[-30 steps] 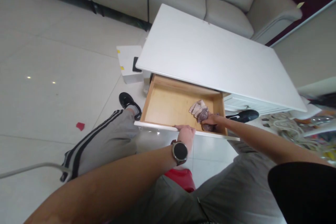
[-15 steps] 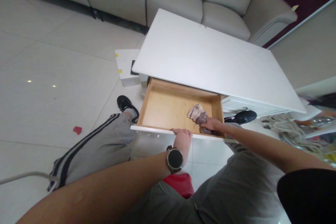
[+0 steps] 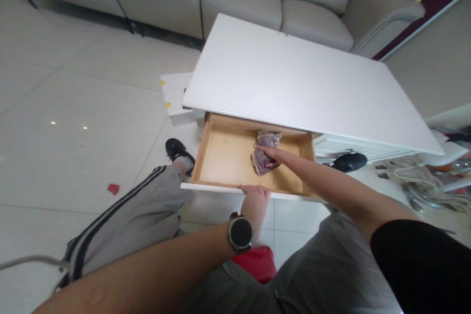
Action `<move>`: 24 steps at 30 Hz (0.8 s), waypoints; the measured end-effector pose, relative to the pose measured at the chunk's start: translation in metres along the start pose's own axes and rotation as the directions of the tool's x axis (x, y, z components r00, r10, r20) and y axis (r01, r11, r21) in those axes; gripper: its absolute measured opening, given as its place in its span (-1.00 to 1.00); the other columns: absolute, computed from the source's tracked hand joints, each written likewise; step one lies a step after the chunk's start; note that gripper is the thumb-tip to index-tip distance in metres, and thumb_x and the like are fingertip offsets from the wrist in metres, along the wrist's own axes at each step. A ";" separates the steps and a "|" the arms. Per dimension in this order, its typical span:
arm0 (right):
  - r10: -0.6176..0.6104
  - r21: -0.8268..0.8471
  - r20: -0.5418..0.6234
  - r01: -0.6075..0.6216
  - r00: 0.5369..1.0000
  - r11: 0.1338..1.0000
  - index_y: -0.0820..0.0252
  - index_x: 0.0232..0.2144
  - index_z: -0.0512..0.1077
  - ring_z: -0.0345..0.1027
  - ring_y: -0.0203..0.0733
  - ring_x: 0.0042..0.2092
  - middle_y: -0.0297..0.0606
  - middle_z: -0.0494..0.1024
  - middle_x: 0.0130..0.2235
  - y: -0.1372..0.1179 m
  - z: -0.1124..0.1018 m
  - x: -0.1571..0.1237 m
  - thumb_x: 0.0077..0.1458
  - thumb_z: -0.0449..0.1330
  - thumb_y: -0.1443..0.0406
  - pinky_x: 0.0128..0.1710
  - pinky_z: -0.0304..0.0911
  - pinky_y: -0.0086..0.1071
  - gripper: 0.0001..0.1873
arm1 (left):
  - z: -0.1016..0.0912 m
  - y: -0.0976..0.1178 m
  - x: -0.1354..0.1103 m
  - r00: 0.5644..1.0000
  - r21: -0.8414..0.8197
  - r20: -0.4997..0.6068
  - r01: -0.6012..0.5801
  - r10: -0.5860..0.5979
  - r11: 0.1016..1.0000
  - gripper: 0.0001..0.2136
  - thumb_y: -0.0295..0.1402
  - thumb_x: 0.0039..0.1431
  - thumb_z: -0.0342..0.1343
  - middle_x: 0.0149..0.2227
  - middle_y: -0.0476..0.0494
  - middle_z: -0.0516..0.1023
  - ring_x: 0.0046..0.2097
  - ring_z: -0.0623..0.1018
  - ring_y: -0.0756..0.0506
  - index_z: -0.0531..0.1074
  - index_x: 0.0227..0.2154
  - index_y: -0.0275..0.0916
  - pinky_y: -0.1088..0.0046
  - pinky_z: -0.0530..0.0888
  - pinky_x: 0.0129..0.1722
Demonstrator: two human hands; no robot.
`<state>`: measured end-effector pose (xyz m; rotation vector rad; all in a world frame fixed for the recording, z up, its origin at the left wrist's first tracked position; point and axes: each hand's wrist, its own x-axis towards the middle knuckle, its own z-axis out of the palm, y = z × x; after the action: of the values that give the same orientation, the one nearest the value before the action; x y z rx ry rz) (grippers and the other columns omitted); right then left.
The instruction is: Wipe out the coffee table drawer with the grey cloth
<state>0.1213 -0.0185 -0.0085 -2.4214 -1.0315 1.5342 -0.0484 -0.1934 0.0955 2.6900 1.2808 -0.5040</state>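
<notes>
A wooden drawer (image 3: 222, 157) stands pulled out from the white table (image 3: 309, 88). At the middle of the drawer's white front panel (image 3: 217, 188), my left hand (image 3: 255, 200) curls its fingers over the top edge; a watch (image 3: 240, 232) is on that wrist. My right hand (image 3: 272, 154) reaches inside and grips a crumpled brown-and-cream cloth (image 3: 260, 163), which lies against the drawer bottom right of centre. Part of the cloth is hidden beneath the fingers.
A grey sofa (image 3: 241, 2) runs behind the table. To the table's left sits a white box (image 3: 176, 91). Coiled cables (image 3: 401, 176) and other clutter lie at the right. A red scrap (image 3: 113, 189) is on the tiled floor, and a red object (image 3: 257, 262) shows below me.
My right hand has moved the cloth left and toward the back of the drawer, away from its front right corner. My left hand stays on the front panel.
</notes>
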 end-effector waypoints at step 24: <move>-0.527 -0.801 0.127 0.401 0.840 0.445 0.06 0.47 -0.32 -0.59 0.61 0.42 0.27 -0.42 0.46 0.003 0.059 -0.025 -0.13 0.26 -0.34 0.21 -0.25 0.48 0.38 | -0.003 0.004 0.004 0.988 -0.183 0.066 0.152 -0.142 0.971 -0.57 -0.57 0.30 -0.19 0.01 -0.28 0.58 0.01 0.53 -0.31 0.43 0.08 -0.12 -0.06 0.27 0.06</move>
<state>0.0669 -0.0512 -0.0199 -2.2262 -2.5407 0.7170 -0.0427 -0.1925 0.0967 2.4256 1.4426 -0.4414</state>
